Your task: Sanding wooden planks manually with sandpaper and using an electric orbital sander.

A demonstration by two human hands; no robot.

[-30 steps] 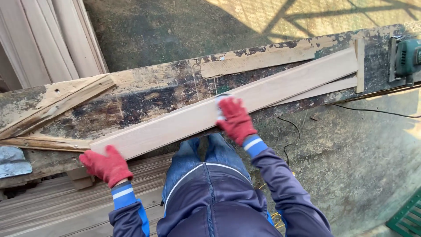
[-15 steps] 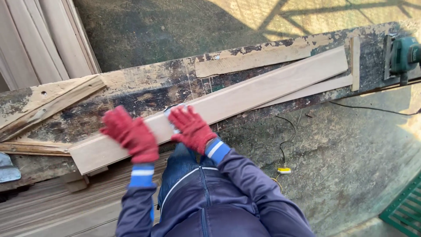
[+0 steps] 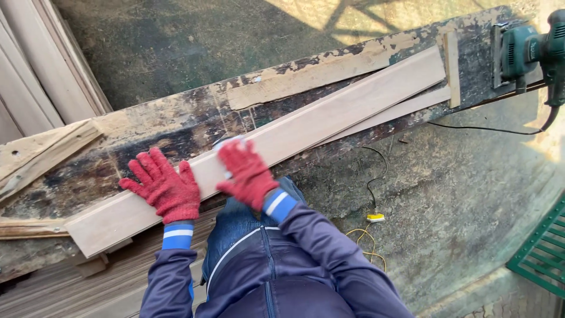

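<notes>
A long pale wooden board (image 3: 329, 115) lies slanted along a worn, stained workbench (image 3: 176, 121). My left hand (image 3: 162, 185), in a red knit glove, rests flat on the board with fingers spread. My right hand (image 3: 246, 172), also red-gloved, presses a small pale pad, mostly hidden under the glove, against the board's middle. My dark blue jacket and jeans fill the bottom of the view.
A green power sander (image 3: 524, 50) sits at the bench's right end, its black cord (image 3: 488, 131) trailing down. Thin wood strips (image 3: 306, 76) lie on the bench. Pale boards (image 3: 41, 82) lean at the upper left. A green grate (image 3: 541, 253) is at the lower right.
My left hand moved from the board's left end up onto its face. My right hand slid left along the board with the pad. The view shifted right.
</notes>
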